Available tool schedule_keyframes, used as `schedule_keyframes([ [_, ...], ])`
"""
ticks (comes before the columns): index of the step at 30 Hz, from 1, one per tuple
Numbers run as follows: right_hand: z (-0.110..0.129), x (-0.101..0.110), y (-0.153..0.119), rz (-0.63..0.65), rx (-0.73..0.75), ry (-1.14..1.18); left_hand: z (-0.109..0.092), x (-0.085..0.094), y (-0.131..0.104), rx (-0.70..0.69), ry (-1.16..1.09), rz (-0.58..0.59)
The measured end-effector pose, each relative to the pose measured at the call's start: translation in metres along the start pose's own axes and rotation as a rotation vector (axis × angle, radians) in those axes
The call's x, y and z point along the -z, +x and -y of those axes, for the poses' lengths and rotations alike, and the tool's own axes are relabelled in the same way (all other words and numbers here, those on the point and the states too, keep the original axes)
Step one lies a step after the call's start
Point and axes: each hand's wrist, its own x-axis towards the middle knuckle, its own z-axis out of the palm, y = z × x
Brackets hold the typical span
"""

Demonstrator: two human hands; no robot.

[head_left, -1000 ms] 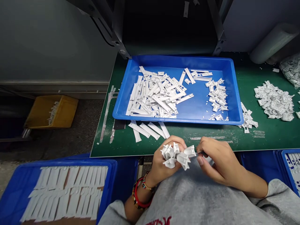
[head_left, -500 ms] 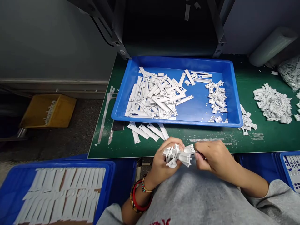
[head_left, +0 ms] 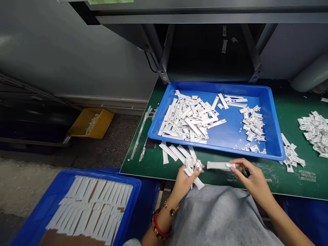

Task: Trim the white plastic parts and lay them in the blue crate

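My left hand (head_left: 185, 179) grips a bunch of small white plastic clips (head_left: 192, 168) at the near edge of the green table (head_left: 289, 184). My right hand (head_left: 252, 177) pinches the end of a long white plastic strip (head_left: 217, 165), held flat just above the table, and something small and green shows under its fingers. The two hands are apart, the strip pointing toward the bunch. Right behind them stands a blue tray (head_left: 278, 150) with a heap of white strips (head_left: 191, 118) on its left and small clips (head_left: 252, 126) on its right.
Several loose strips (head_left: 176, 152) lie in front of the tray. More clip piles (head_left: 314, 131) lie at the table's right. A blue bin with rows of white strips (head_left: 87, 208) stands low at my left. A yellow box (head_left: 91, 123) sits on the floor.
My hands have parted: the right hand has drawn a long strip out to the right, away from the bunch. The view has swung left and upward.
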Motion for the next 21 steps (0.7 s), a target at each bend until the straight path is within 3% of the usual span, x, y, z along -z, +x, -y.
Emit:
schedule_keyframes([
  [2, -0.012, -0.012, 0.006, -0.054, -0.007, -0.023, 0.001, 0.006, 0.004, 0.043, 0.109, -0.165],
  [4, -0.022, -0.025, 0.01, -0.024, 0.022, -0.063, -0.002, 0.007, 0.006, 0.05, 0.202, -0.209],
  [9, -0.025, -0.031, 0.009, 0.031, -0.028, -0.19, -0.012, -0.003, 0.006, -0.028, 0.224, -0.109],
  [16, 0.016, -0.014, 0.007, 0.169, 0.123, 0.187, -0.02, -0.017, 0.001, -0.049, 0.16, 0.078],
  [21, 0.025, -0.023, 0.014, 0.105, 0.167, 0.329, -0.022, -0.025, 0.002, -0.064, 0.121, 0.175],
])
